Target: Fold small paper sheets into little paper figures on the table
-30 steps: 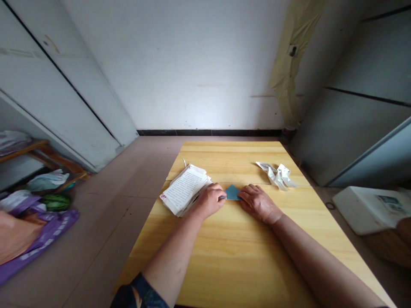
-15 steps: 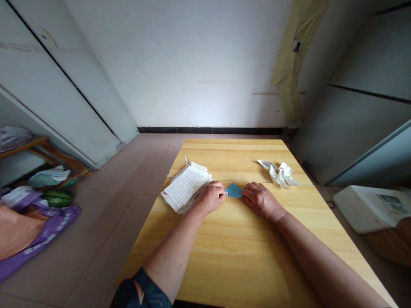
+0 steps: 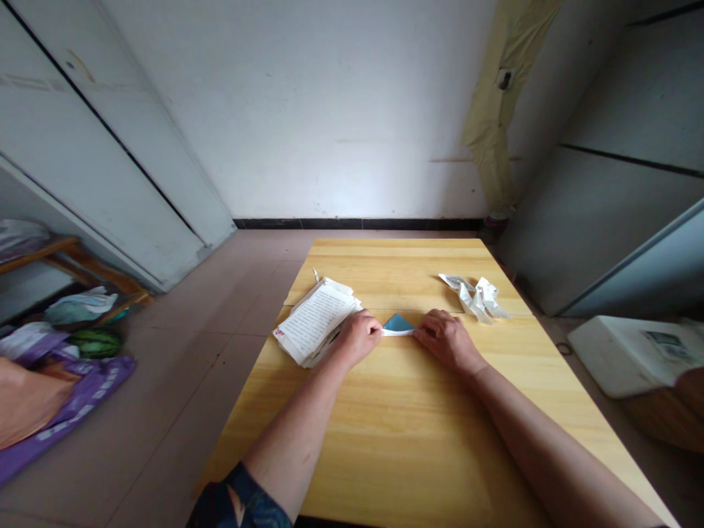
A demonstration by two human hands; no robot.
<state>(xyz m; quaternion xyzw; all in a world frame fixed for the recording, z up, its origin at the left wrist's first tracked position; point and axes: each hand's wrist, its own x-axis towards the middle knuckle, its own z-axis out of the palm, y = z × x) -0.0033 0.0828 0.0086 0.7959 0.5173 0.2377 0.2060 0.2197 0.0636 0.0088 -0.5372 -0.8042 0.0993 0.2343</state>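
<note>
A small blue folded paper (image 3: 398,323) lies on the wooden table (image 3: 401,440), its white near edge lifted. My left hand (image 3: 358,336) pinches its left corner with closed fingers. My right hand (image 3: 446,339) pinches its right corner the same way. Just left of my left hand sits a stack of printed pages (image 3: 316,320), touching the hand's side.
Several folded white paper pieces (image 3: 476,296) lie at the table's far right. On the floor at left are purple bags (image 3: 71,396) and a watermelon (image 3: 97,342). A white box (image 3: 632,353) stands at the right. White cabinets and a wall close the room.
The near edge of the blue paper has been lifted and folded up, so its white underside shows. Both hands stayed at its corners, shifting slightly away from me.
</note>
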